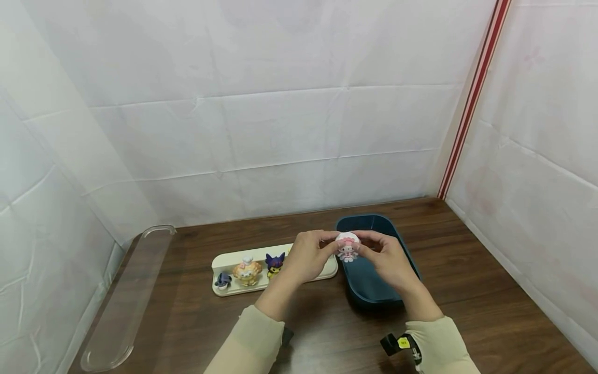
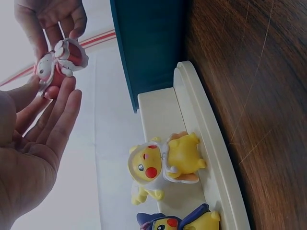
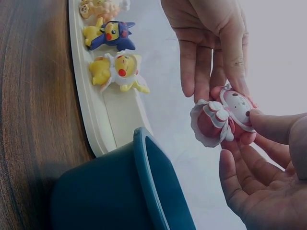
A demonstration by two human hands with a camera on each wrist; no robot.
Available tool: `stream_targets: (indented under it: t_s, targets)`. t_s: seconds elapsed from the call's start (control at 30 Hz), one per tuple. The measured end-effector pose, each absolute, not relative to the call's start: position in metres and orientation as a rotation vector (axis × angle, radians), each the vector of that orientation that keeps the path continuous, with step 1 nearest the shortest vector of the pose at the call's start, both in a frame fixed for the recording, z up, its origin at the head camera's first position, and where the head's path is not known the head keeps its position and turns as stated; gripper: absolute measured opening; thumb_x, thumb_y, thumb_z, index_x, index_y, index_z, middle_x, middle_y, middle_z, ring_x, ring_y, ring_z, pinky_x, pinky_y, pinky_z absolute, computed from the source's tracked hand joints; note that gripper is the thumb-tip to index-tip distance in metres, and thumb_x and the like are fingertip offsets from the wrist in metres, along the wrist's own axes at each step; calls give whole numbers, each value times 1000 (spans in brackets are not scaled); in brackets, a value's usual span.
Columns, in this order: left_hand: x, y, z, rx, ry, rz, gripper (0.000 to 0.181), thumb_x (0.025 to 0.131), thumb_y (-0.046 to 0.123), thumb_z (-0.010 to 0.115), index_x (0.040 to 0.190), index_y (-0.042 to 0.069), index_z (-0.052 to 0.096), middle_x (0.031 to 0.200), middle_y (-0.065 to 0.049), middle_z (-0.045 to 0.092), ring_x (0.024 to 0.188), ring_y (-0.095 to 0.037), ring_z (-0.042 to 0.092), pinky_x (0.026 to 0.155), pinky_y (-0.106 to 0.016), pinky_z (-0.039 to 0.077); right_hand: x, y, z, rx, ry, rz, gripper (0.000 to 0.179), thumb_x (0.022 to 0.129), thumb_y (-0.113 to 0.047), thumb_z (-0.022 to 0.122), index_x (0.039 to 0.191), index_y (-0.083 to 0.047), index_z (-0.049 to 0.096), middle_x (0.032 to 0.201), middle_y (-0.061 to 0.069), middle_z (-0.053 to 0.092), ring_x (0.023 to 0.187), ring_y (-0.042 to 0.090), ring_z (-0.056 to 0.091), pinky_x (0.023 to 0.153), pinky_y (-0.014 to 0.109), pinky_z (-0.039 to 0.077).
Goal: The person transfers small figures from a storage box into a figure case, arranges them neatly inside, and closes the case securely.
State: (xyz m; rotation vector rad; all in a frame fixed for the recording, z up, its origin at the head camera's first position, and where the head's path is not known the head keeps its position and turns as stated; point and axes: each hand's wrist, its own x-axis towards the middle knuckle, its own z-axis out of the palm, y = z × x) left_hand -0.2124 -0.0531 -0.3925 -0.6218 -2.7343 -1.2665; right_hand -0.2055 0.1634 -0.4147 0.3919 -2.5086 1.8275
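Both hands meet over the left rim of a dark teal bin [image 1: 371,283], holding one small pink-and-white figurine [image 1: 348,248] between them. My left hand [image 1: 306,257] pinches it from the left with thumb and fingers. From the other side, my right hand [image 1: 388,259] pinches it too, thumb against its head in the right wrist view. The figurine has a white face, a pink hood and a frilled skirt. Just below the left hand is a cream display base [image 1: 229,259], bearing a yellow figurine in a white hood [image 2: 180,155] and one in dark purple [image 1: 274,264].
Farther left on the base stand an orange-gold figurine [image 1: 247,271] and a small grey-blue piece [image 1: 223,281]. A long clear plastic cover [image 1: 131,301] lies at the left of the brown wooden table [image 1: 476,296]. White sheeting [image 1: 289,130] hangs behind and at both sides.
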Motion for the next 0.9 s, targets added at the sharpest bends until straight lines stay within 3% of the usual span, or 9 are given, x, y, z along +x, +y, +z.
stream_targets:
  t_s: [0.9]
  targets:
    - [-217,-64,-393,-679,-2760,-1207,32,100,38,68,125,19,77,112,-1,74,99,-18,73,83,-33,62,-211,156,-418,442,-2579,1768,31,103,-19,66,132,-11,69,127,13,69,107,25,66,86,30,58]
